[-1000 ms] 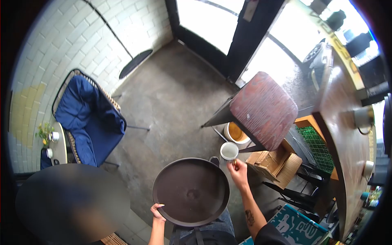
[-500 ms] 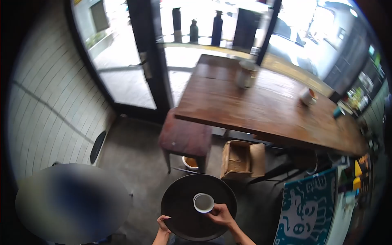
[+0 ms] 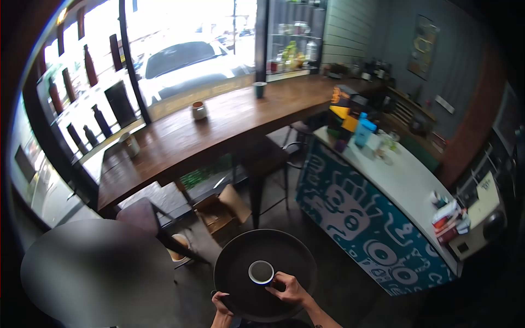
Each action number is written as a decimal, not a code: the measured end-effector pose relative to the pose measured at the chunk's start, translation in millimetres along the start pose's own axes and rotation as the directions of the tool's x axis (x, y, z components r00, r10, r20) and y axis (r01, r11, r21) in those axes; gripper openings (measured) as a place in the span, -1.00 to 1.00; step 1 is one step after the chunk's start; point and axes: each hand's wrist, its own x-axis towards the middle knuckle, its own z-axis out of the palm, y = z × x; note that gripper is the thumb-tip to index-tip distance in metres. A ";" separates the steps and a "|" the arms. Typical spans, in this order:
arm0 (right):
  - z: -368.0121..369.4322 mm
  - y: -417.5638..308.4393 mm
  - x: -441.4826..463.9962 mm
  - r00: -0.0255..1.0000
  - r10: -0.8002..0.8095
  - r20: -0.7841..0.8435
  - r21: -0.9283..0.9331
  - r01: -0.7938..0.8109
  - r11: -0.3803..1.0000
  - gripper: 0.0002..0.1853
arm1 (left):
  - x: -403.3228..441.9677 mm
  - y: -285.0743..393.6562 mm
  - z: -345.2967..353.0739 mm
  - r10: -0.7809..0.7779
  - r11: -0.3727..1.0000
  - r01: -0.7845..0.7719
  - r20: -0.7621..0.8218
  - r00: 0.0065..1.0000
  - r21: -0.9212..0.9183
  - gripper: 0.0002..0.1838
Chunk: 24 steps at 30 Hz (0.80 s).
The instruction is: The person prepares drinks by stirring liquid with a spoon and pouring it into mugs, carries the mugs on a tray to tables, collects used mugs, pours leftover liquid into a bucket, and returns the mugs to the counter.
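Observation:
A round dark serving tray [image 3: 235, 246] is held level in front of me. My left hand [image 3: 220, 302] is closed on its near left rim, with the thumb over the top. Near the tray's middle is a cup [image 3: 261, 271] with a pale inside, seen from above. My right hand [image 3: 286, 288] is closed at the cup's right side, fingers pinched where a handle would be. The cup looks to be on the tray or just over it; I cannot tell which.
A long wooden counter [image 3: 229, 117] runs along the window, with a brown-and-white pot [image 3: 199, 111] and a green cup [image 3: 260, 89] on it. A stool [image 3: 138, 215] and an open cardboard box [image 3: 219, 218] stand below. To the right is a teal-fronted counter [image 3: 350, 229].
My view has swung to the right, bringing the teal-fronted counter fully into sight. The cup has shifted slightly left on the tray, with my right hand still on it.

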 end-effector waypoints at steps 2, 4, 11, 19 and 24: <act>-33.4 12.6 -37.3 0.995 0.013 -0.103 -0.023 -0.016 1.000 -0.76 | 3.5 -42.8 73.7 0.029 0.988 -0.003 -0.161 0.987 0.157 -0.58; -68.7 6.4 -72.4 0.975 0.058 -0.216 -0.068 -0.074 0.995 -0.75 | 25.9 -75.5 68.3 0.024 0.976 0.009 -0.149 0.989 0.216 -0.71; -173.9 -7.3 -200.2 0.601 0.099 -0.793 -0.070 -0.251 0.965 -0.80 | 54.2 -195.4 178.5 -0.112 0.870 0.179 -0.171 0.979 0.460 -0.71; -233.6 66.6 -350.5 -0.086 0.276 -0.957 0.282 -0.486 0.827 -0.60 | 115.9 -335.8 218.3 -0.522 0.610 0.463 -0.113 0.845 0.642 -0.78; -256.4 101.3 -395.8 -0.265 0.450 -0.853 0.471 -0.018 0.882 -0.53 | 96.3 -448.3 306.9 -0.595 0.346 0.383 -0.115 0.795 0.856 -0.76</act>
